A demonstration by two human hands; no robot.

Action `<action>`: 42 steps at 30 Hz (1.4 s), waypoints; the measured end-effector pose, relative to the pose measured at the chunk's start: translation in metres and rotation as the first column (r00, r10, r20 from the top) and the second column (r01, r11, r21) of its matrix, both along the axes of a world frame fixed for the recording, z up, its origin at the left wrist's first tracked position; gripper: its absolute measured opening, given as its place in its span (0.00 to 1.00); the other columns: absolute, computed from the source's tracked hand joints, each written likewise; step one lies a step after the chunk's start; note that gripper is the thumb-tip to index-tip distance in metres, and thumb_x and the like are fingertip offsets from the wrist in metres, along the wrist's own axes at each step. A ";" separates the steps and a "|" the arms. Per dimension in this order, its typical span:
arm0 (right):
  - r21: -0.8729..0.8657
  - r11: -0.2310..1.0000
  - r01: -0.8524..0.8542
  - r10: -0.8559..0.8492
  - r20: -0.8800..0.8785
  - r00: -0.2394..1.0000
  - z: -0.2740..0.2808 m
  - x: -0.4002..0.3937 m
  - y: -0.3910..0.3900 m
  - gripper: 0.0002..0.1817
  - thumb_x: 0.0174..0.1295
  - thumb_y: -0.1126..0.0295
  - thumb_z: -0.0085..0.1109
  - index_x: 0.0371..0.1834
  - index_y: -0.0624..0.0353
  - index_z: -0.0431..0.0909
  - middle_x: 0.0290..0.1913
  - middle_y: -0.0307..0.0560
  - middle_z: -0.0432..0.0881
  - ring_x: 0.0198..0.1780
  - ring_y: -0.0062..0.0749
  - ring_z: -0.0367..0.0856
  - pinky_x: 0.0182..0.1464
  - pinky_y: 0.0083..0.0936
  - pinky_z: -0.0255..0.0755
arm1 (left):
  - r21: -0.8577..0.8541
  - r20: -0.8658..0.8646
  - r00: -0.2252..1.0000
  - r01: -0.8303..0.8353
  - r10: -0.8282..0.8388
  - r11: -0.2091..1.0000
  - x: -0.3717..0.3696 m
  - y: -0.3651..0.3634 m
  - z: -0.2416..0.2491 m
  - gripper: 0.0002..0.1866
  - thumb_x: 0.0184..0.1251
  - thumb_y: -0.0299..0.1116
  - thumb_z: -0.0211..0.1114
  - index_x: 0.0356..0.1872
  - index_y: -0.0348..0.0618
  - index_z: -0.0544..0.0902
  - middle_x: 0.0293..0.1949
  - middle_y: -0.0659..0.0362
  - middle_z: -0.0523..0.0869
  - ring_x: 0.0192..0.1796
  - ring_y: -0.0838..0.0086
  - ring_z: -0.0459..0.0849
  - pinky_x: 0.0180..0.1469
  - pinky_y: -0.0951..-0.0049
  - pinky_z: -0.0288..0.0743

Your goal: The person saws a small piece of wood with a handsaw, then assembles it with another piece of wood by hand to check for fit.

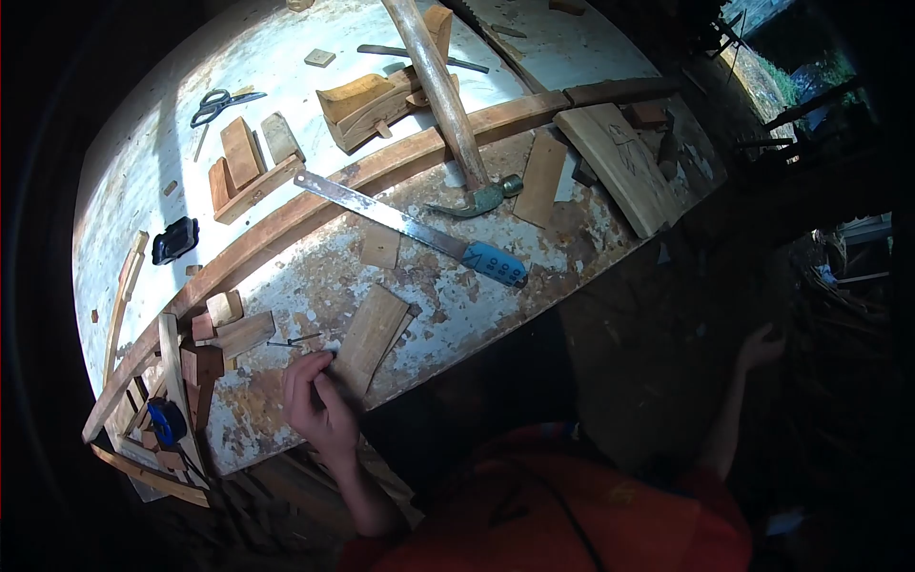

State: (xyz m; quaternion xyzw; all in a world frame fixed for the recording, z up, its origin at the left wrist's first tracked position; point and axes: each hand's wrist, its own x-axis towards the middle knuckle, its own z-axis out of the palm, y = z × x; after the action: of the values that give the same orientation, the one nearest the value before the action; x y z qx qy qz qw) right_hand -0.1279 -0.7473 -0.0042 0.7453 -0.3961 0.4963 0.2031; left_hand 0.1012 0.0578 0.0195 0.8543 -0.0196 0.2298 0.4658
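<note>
My left hand (322, 398) is at the near edge of the worktable (419, 357), with its fingers curled and a small dark thing at the fingertips that I cannot make out. Just right of it lie thin wooden pieces (370, 334), one over another. Small nails or screws (295, 340) lie beyond the fingers. My right hand (761, 345) hangs off to the right, away from the table, in deep shadow; its fingers are too dim to read. A blade with a blue handle (493, 263) and a claw hammer (488, 197) rest farther back.
A long curved wooden strip (381, 170) crosses the table. Beyond it are a wooden plane (367, 110), scissors (221, 107), a black tray-like object (175, 240) and wood blocks (242, 153). A wide board (620, 167) lies right; a blue round object (167, 421) sits left.
</note>
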 end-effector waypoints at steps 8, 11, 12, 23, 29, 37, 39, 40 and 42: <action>0.633 0.380 0.675 -0.820 -0.106 0.562 -0.018 -0.279 -0.019 0.30 0.75 0.50 0.62 0.67 0.65 0.85 0.55 0.67 0.92 0.59 0.63 0.92 0.58 0.53 0.88 | -0.058 -0.034 0.999 0.026 -0.028 0.998 -0.001 0.003 0.002 0.10 0.78 0.19 0.59 0.46 0.30 0.89 0.46 0.46 0.91 0.52 0.57 0.90 0.60 0.63 0.81; -0.199 0.491 0.848 -0.590 -0.792 0.156 -0.027 -0.372 0.027 0.32 0.79 0.45 0.58 0.68 0.65 0.84 0.50 0.64 0.93 0.53 0.62 0.93 0.54 0.51 0.89 | -0.053 -0.035 0.999 0.015 -0.017 0.999 -0.001 0.002 0.002 0.10 0.79 0.19 0.59 0.46 0.30 0.89 0.46 0.46 0.92 0.52 0.57 0.90 0.60 0.63 0.81; -0.131 0.457 0.880 -0.595 -0.780 0.194 -0.023 -0.380 0.043 0.33 0.79 0.44 0.58 0.68 0.65 0.84 0.51 0.64 0.92 0.53 0.62 0.93 0.55 0.51 0.89 | -0.060 -0.037 0.999 0.009 -0.011 0.998 -0.002 0.002 0.001 0.10 0.78 0.19 0.59 0.46 0.30 0.89 0.46 0.46 0.92 0.52 0.57 0.90 0.59 0.62 0.81; 0.569 0.407 0.714 -0.623 -0.399 0.673 0.048 -0.427 0.131 0.40 0.78 0.37 0.54 0.73 0.64 0.78 0.59 0.62 0.88 0.60 0.59 0.89 0.60 0.50 0.86 | -0.038 -0.023 1.000 -0.003 0.003 0.999 -0.002 0.004 -0.001 0.10 0.77 0.22 0.61 0.45 0.33 0.91 0.42 0.48 0.93 0.48 0.53 0.90 0.59 0.57 0.80; 0.872 0.430 -0.234 -0.562 0.462 0.687 0.075 -0.448 0.145 0.44 0.77 0.34 0.52 0.76 0.64 0.75 0.63 0.61 0.85 0.63 0.57 0.86 0.63 0.49 0.84 | -0.031 -0.046 0.998 0.038 -0.039 0.999 -0.002 0.006 0.003 0.09 0.78 0.24 0.61 0.45 0.33 0.90 0.42 0.49 0.93 0.48 0.55 0.90 0.58 0.59 0.80; 0.587 0.283 -0.759 -0.652 0.698 0.297 0.075 -0.461 0.152 0.49 0.76 0.29 0.49 0.80 0.64 0.70 0.69 0.60 0.82 0.67 0.55 0.83 0.67 0.48 0.82 | -0.154 -0.088 0.996 -0.003 -0.011 0.988 -0.001 0.006 0.001 0.09 0.79 0.24 0.61 0.46 0.32 0.89 0.42 0.49 0.93 0.48 0.55 0.90 0.56 0.60 0.80; 0.565 0.262 -0.782 -0.684 0.681 0.263 0.071 -0.458 0.159 0.50 0.76 0.27 0.48 0.81 0.64 0.69 0.71 0.60 0.81 0.68 0.55 0.82 0.68 0.48 0.81 | -0.203 -0.096 0.995 0.002 -0.022 0.979 -0.004 0.004 -0.003 0.10 0.80 0.25 0.61 0.46 0.31 0.89 0.42 0.48 0.92 0.47 0.57 0.90 0.54 0.62 0.81; 0.551 0.248 -0.797 -0.698 0.672 0.248 0.063 -0.452 0.158 0.51 0.76 0.27 0.48 0.82 0.64 0.69 0.71 0.60 0.81 0.69 0.54 0.82 0.68 0.48 0.81 | -0.198 -0.094 0.995 0.006 -0.025 0.980 -0.003 0.004 -0.004 0.10 0.80 0.26 0.61 0.46 0.31 0.90 0.42 0.49 0.92 0.47 0.57 0.90 0.54 0.61 0.81; 0.531 0.210 -0.821 -0.719 0.653 0.239 0.049 -0.436 0.157 0.52 0.76 0.25 0.47 0.82 0.64 0.68 0.73 0.59 0.80 0.70 0.54 0.81 0.69 0.48 0.81 | -0.123 -0.081 0.996 0.015 -0.025 0.992 -0.002 0.004 -0.003 0.10 0.80 0.27 0.62 0.45 0.32 0.90 0.41 0.49 0.93 0.46 0.57 0.89 0.56 0.61 0.80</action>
State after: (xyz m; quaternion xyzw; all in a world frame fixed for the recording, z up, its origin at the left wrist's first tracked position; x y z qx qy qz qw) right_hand -0.5641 -0.5904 0.0448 0.1984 -0.5845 0.4574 -0.6402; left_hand 0.0995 0.0620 0.0164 0.8326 0.0050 0.1906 0.5200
